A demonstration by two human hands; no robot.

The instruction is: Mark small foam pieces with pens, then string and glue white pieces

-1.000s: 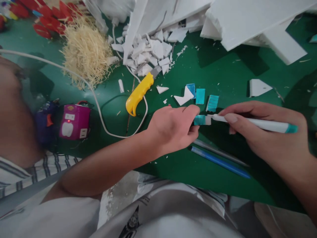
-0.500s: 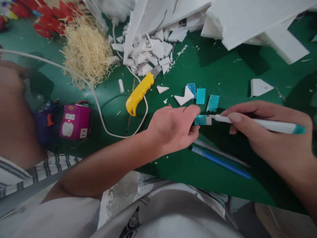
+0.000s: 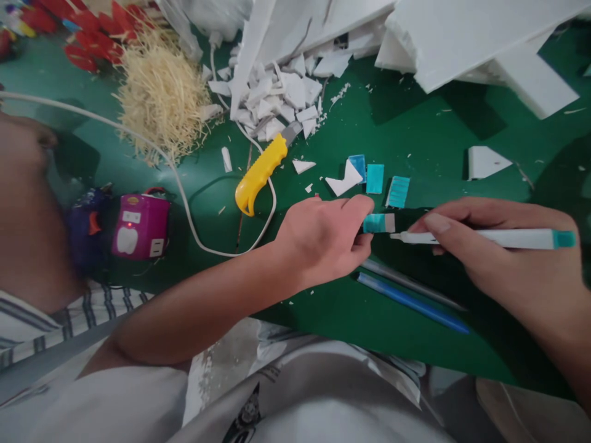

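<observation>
My left hand pinches a small foam piece, teal over most of its visible face and pale at its right end. In my right hand lies a white marker with a teal end, gripped like a pen. Its tip points left, just below and right of the foam piece, with a slight gap. Above my left hand are a teal piece, a striped teal piece, a blue piece and a notched white scrap.
A yellow utility knife lies near white foam scraps. Foam sheets cover the back right. A blue pen is by the front edge. Left are wood shavings, a white cable, a magenta box and another person's arm.
My right hand has drawn the marker slightly right and down, so its tip has come off the foam piece. My left hand stays nearly still.
</observation>
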